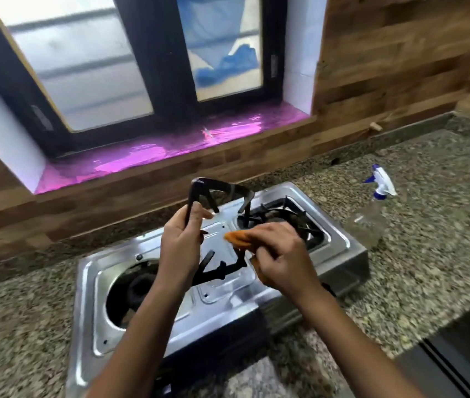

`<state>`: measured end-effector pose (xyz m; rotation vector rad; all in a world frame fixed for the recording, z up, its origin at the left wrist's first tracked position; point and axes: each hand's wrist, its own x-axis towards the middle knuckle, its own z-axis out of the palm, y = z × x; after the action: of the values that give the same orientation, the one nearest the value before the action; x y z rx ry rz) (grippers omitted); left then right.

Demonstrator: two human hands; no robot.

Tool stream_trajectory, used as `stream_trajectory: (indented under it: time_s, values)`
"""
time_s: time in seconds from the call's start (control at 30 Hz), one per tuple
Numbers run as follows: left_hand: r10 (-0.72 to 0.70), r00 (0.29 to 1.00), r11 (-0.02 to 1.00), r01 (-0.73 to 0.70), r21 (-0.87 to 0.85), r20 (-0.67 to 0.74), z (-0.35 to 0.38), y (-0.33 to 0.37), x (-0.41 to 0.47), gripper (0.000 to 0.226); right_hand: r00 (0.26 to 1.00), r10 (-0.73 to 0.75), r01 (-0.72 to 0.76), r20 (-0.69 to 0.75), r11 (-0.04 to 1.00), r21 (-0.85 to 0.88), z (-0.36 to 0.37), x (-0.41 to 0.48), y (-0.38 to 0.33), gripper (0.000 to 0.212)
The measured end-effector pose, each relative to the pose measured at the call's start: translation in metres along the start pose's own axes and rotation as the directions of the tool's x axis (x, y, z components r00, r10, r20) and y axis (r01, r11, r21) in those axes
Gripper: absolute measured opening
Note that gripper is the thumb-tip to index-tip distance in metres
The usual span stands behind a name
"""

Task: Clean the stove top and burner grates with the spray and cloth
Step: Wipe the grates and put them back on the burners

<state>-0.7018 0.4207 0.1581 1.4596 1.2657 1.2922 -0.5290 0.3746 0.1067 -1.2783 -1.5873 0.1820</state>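
Head view, speckled granite counter point(429, 254), steel stove point(170, 320), left grip point(180, 242) clutching grate point(219, 191), right grip point(282, 254) squeezing cloth point(238, 239), window point(98, 67) behind

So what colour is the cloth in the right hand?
Orange, seen in the head view: the cloth is bunched in the right hand.

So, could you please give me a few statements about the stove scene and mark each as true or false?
1. The left hand holds a burner grate lifted above the stove top. True.
2. The right hand grips the spray bottle. False: it holds an orange cloth; the bottle lies on the counter, right of the stove.
3. The left burner has no grate on it. True.
4. Both grates are off. False: the right grate sits on its burner.
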Motion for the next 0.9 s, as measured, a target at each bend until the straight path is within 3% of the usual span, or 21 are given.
stream_trajectory:
  time_s: [0.07, 0.17, 0.27, 0.33, 0.5, 0.53, 0.6, 0.63, 0.67, 0.7, 0.73, 0.77, 0.8, 0.9]
  values:
    - [-0.065, 0.998, 0.995, 0.065, -0.081, 0.01, 0.011, -0.002, -0.004, 0.044, 0.951, 0.226, -0.223, -0.211, 0.974, 0.039, -0.028, -0.024, 0.021, 0.039]
    - [-0.186, 0.98, 0.96, 0.196, -0.2, 0.07, 0.026, -0.008, -0.009, 0.047, 0.722, 0.507, -0.528, -0.471, 0.844, 0.098, -0.069, -0.064, 0.077, 0.039]
    - [-0.282, 0.952, 0.918, 0.303, -0.254, 0.117, 0.044, -0.013, -0.018, 0.049, 0.526, 0.636, -0.71, -0.565, 0.694, 0.121, -0.097, -0.097, 0.135, 0.04]
    - [-0.32, 0.935, 0.896, 0.35, -0.272, 0.151, 0.055, -0.015, -0.026, 0.049, 0.459, 0.681, -0.81, -0.571, 0.585, 0.047, -0.105, -0.115, 0.162, 0.036]
    - [-0.369, 0.904, 0.849, 0.422, -0.317, 0.216, 0.066, -0.011, -0.039, 0.048, 0.4, 0.878, -0.909, -0.263, 0.344, -0.233, -0.098, -0.143, 0.192, 0.027]
    - [-0.373, 0.901, 0.842, 0.43, -0.327, 0.224, 0.066, -0.01, -0.039, 0.048, 0.402, 0.872, -0.902, -0.28, 0.325, -0.286, -0.097, -0.142, 0.188, 0.026]
    - [-0.382, 0.894, 0.827, 0.444, -0.344, 0.236, 0.063, -0.007, -0.039, 0.049, 0.509, 0.745, -0.859, -0.431, 0.404, -0.315, -0.092, -0.131, 0.16, 0.032]
    - [-0.385, 0.89, 0.82, 0.451, -0.353, 0.242, 0.06, -0.006, -0.038, 0.049, 0.591, 0.653, -0.804, -0.474, 0.529, -0.274, -0.088, -0.123, 0.14, 0.033]
    - [-0.386, 0.888, 0.812, 0.455, -0.365, 0.249, 0.056, -0.006, -0.037, 0.049, 0.656, 0.621, -0.736, -0.429, 0.653, -0.179, -0.082, -0.11, 0.116, 0.032]
    - [-0.386, 0.884, 0.804, 0.462, -0.375, 0.263, 0.053, -0.006, -0.036, 0.05, 0.686, 0.664, -0.7, -0.297, 0.714, -0.018, -0.075, -0.096, 0.093, 0.03]
    - [-0.384, 0.884, 0.795, 0.463, -0.391, 0.265, 0.044, -0.006, -0.035, 0.05, 0.684, 0.724, -0.706, -0.086, 0.687, 0.171, -0.061, -0.078, 0.069, 0.029]
    - [-0.383, 0.879, 0.789, 0.47, -0.395, 0.283, 0.041, -0.006, -0.034, 0.05, 0.65, 0.755, -0.735, 0.083, 0.598, 0.32, -0.049, -0.067, 0.054, 0.028]
    - [-0.385, 0.875, 0.784, 0.478, -0.396, 0.295, 0.036, -0.007, -0.033, 0.05, 0.616, 0.769, -0.752, 0.171, 0.509, 0.418, -0.036, -0.056, 0.042, 0.026]
    - [-0.41, 0.869, 0.769, 0.493, -0.407, 0.278, 0.01, -0.009, -0.034, 0.049, 0.556, 0.82, -0.737, 0.133, 0.413, 0.535, 0.002, -0.033, 0.01, 0.016]
